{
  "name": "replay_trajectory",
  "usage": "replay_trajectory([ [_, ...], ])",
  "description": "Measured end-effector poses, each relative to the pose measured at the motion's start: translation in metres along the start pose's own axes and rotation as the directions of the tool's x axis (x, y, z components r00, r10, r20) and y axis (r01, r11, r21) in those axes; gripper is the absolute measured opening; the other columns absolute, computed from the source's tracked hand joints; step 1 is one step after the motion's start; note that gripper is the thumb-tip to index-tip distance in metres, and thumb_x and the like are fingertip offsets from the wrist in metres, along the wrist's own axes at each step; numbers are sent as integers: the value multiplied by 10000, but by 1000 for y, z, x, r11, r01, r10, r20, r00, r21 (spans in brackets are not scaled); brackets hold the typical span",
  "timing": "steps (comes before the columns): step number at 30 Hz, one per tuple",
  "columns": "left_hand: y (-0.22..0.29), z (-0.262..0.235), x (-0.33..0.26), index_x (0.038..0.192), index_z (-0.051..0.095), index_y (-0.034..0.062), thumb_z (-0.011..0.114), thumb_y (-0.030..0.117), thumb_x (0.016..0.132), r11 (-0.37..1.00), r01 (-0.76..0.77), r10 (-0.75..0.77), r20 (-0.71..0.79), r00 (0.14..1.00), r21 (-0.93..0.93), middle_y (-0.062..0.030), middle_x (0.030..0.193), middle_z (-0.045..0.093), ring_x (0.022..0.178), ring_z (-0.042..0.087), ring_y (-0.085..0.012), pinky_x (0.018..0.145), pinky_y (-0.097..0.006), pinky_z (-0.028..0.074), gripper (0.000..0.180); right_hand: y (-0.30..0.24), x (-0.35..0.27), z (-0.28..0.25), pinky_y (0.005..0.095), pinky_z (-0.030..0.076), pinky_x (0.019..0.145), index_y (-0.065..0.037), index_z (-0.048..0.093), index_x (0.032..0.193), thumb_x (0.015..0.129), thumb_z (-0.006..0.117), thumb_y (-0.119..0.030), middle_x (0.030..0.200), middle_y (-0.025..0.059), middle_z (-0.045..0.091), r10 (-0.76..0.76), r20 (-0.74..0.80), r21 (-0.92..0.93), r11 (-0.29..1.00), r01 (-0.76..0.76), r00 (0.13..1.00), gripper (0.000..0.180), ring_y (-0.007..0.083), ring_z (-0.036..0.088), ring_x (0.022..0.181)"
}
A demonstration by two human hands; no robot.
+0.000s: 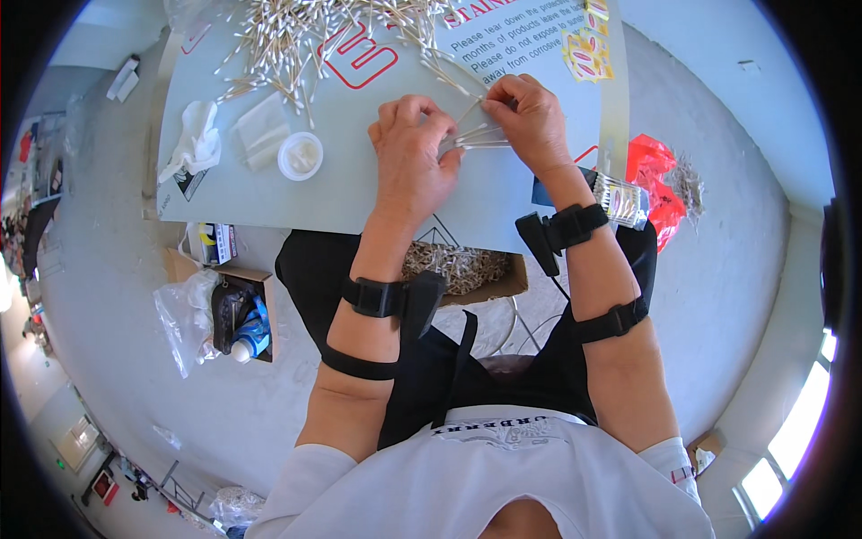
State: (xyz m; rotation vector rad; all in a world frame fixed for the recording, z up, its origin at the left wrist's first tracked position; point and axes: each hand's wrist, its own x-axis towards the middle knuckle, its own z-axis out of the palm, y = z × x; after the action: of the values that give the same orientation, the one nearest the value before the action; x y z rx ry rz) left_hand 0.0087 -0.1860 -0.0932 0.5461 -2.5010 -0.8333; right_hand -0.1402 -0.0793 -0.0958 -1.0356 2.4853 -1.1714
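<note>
Several cotton swabs (482,137) with white tips lie between my two hands, low over the tabletop. My left hand (411,157) is closed, its fingers bent and its thumb at the near side of the swab ends. Across from it, my right hand (532,121) pinches a cotton swab between thumb and forefinger. The other fingers of the right hand are curled, and the far ends of the small bunch disappear beneath them. Beyond both hands a large loose pile of cotton swabs (292,40) spreads over the table's far side.
On the printed table sheet (296,202) lie a round white tub (300,156), a clear bag (261,130), a crumpled white cloth (197,136) and yellow labels (587,54). Packed swabs (620,199) and a red bag (663,193) are at right. Below stands a carton (503,286) of swabs.
</note>
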Motion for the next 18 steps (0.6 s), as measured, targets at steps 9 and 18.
replay_trajectory([
  [9, 9, 12, -3, 910, 666, 123, 803, 103, 650, 997, -53, 53, 7, 999, 57, -20, 1037, 567, 1051, 496, -267, 884, -427, 351, 294, 7, 1, -6, 399, 502, 696, -51, 649, 818, 796, 671, -123, 811, 105, 618, -48, 38, -20, 999, 49, 998, 78, 309, 622, 779],
  [18, 12, 12, -5, 906, 641, 86, 804, 149, 644, 997, -76, 76, 10, 997, 13, -51, 978, 552, 1019, 494, -270, 881, -433, 349, 315, 5, -14, -20, 390, 514, 707, -76, 663, 930, 793, 670, -120, 850, 104, 612, -44, 81, -1, 999, 44, 996, 144, 301, 634, 801],
])
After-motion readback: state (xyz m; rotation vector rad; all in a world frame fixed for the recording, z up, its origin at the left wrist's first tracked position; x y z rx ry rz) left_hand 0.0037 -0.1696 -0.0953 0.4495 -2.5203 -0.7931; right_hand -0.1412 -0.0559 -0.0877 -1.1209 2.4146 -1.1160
